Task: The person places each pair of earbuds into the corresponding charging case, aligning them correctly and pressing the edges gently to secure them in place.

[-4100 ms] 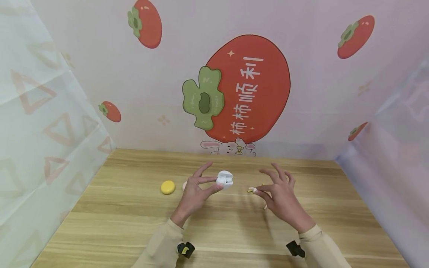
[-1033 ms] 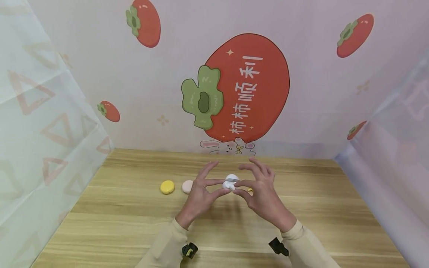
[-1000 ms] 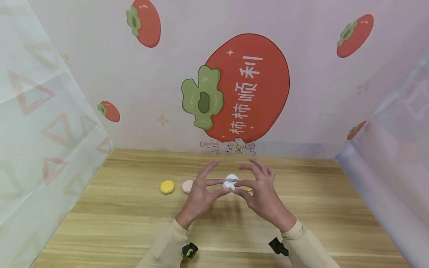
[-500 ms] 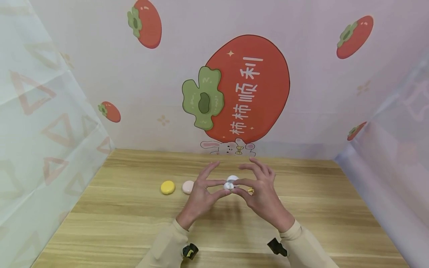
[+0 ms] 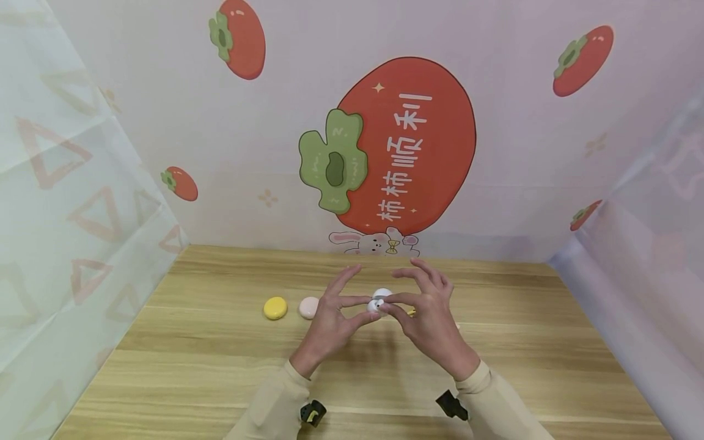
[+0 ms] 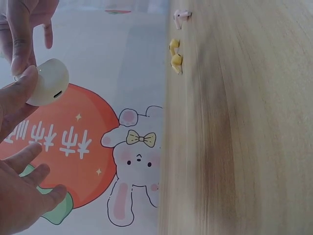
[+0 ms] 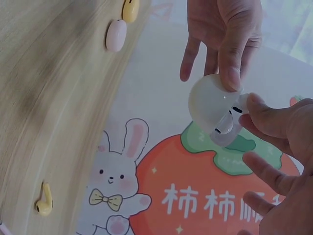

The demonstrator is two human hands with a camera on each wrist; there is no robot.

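Note:
My left hand (image 5: pixel 329 321) holds a white earbud case (image 7: pixel 208 100) by its side between thumb and finger, raised above the table. Its lid stands up, and one white earbud (image 7: pixel 225 122) sits inside. With thumb and index finger my right hand (image 5: pixel 437 321) pinches another white earbud (image 7: pixel 239 105) at the mouth of the case. The right hand's other fingers are spread away. How deep the pinched earbud sits is partly hidden by the fingertips.
On the wooden table (image 5: pixel 220 373) lie a yellow case (image 5: pixel 275 308) and a pink case (image 5: pixel 308 307) to the left. Yellow earbuds (image 6: pixel 176 61) and a pink earbud (image 6: pixel 181 17) lie on the right. A printed cloth backdrop (image 5: pixel 511 153) rises behind.
Since the oldest frame, my hands have come together, bringing the white earbud from the right to the case. Over the last second the earbud has turned and shifted slightly at the case mouth.

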